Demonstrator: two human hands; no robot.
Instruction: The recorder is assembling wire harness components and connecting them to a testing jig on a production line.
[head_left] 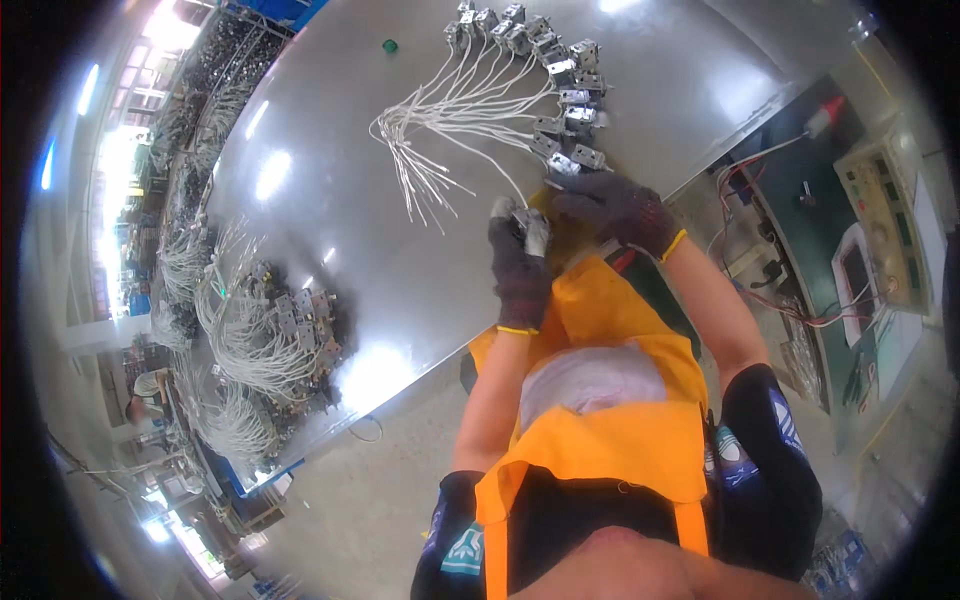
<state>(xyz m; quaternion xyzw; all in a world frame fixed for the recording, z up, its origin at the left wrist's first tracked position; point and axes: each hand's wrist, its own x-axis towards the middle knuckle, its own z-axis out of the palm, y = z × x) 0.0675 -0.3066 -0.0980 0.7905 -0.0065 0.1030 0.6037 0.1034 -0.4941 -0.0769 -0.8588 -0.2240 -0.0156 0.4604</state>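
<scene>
Head view: beyond our orange apron [630,310], our left gloved hand [516,262] grasps a metal housing [538,236]; our right hand [614,206] has bent fingers beside it, but we cannot tell whether they hold anything. The housing's white wire [511,181] appears to join the bundle [393,120] farther off, so a hard pull might snag it and disturb the fanned row of metal blocks [576,97].

Dark gloves [522,287] are worn on both hands, yellow-edged at the wrists [517,331]. The left hand [518,262] is held pretty much upright, fingers [502,232] curled in, with the left forearm [492,400] coming nearly straight up. The right hand [620,212] is angled leftward, kinda close by, and the right forearm [715,308] is slanted inward.
</scene>
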